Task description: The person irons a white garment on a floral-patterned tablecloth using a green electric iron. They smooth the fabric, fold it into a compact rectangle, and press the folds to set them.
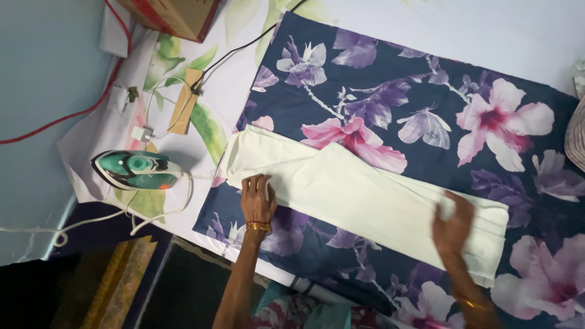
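The left hand (257, 200) is lying flat, palm down, on the near left end of a cream cloth (365, 201). Its fingers are lying close together and pressing on the fabric, with a gold bangle (259, 226) sitting at the wrist. The right hand (452, 224) is resting on the right end of the same cloth. It is motion-blurred, so I cannot tell whether its fingers are spread or pinching; a second bangle (466, 302) is showing on that wrist.

The cloth is lying as a long folded strip, running from about 10 o'clock to 4 o'clock across the centre of the view. One layer is folding over near the middle. It is lying on a dark blue sheet with pink and purple flowers (420, 103), which is covering most of the surface from 12 to 5 o'clock.

At 9 o'clock from the left hand, well apart from it, a green and white iron (137, 169) is lying on a white cover with green leaves (207, 116); a small orange light is glowing on it. Its white cord (91, 220) is trailing towards 8 o'clock. A red cable (91, 108) is running along the blue wall (42, 79) at 10 o'clock. A cardboard box (173, 15) is sitting at 11 o'clock, and a black wire (244, 45) is running beside it.
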